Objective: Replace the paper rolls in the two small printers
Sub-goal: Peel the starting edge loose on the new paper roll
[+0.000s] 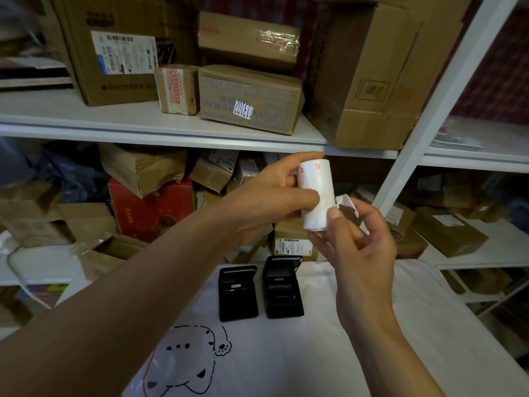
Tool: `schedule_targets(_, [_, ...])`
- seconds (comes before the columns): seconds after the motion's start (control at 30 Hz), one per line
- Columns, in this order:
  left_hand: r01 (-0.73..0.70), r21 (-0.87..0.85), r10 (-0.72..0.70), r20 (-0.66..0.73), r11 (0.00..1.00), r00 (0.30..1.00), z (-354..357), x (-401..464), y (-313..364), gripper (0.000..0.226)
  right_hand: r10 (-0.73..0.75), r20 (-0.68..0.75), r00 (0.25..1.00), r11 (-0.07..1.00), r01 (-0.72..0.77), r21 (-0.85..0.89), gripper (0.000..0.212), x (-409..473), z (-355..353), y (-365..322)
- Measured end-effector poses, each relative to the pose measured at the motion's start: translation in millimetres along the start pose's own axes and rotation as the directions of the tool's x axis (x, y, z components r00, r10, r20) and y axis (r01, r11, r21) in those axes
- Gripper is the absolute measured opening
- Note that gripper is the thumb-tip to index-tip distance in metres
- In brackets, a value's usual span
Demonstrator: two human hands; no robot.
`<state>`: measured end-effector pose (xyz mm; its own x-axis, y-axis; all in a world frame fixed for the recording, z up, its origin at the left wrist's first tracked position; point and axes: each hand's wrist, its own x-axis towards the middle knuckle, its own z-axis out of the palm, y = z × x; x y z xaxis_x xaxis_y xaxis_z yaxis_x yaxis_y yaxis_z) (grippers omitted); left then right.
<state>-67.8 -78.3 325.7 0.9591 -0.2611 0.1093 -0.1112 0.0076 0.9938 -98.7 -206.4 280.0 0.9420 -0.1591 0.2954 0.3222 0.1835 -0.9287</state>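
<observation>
My left hand (266,196) grips a white paper roll (315,196), held upright in the air above the table. My right hand (357,242) pinches a loose flap (347,207) at the roll's right edge between thumb and fingers. Below, two small black printers stand side by side on a white cloth, the left printer (237,293) and the right printer (283,287). Both have their lids open and both hands are well above them.
The white cloth (400,325) carries a cartoon animal drawing near the front. White shelves (171,133) behind hold several cardboard boxes, and a red box (151,210) sits lower down. A white shelf post (423,133) slants up on the right.
</observation>
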Motion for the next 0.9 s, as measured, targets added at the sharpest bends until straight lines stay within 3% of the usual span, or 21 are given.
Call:
schedule_targets(0.23, [0.025, -0.113, -0.025, 0.001, 0.993, 1.0, -12.8, -0.1, -2.8, 0.054, -0.049, -0.039, 0.998, 0.991, 0.044, -0.13, 0.012, 7.6, -4.9, -5.8])
schedule_targets(0.37, [0.06, -0.24, -0.064, -0.011, 0.969, 0.998, -16.9, 0.7, -1.4, 0.049, 0.061, -0.057, 0.996, 0.998, -0.059, 0.034, 0.013, 8.9, -7.3, -8.2])
schedule_targets(0.5, [0.118, -0.343, -0.139, -0.037, 0.932, 0.99, -20.6, 2.1, -3.2, 0.043, 0.092, -0.053, 0.994, 0.995, -0.091, 0.029, 0.011, 7.6, -4.2, -10.9])
schedule_targets(0.63, [0.153, -0.327, -0.183, -0.062, 0.933, 0.981, -21.2, 2.9, -6.2, 0.045, 0.144, -0.083, 0.986, 0.962, -0.12, 0.244, 0.019, 8.4, -7.2, -21.7])
schedule_targets(0.77, [0.21, -0.369, -0.244, -0.047, 0.905, 0.969, -21.8, 2.7, -6.3, 0.046, 0.177, -0.045, 0.983, 0.981, -0.173, 0.09, 0.03, 8.5, -5.9, -23.0])
schedule_targets(0.9, [0.255, -0.373, -0.276, -0.004, 0.892, 0.961, -13.8, 3.6, -3.4, 0.043, 0.197, -0.022, 0.98, 0.98, -0.198, -0.033, 0.019, 11.5, -1.0, -16.3])
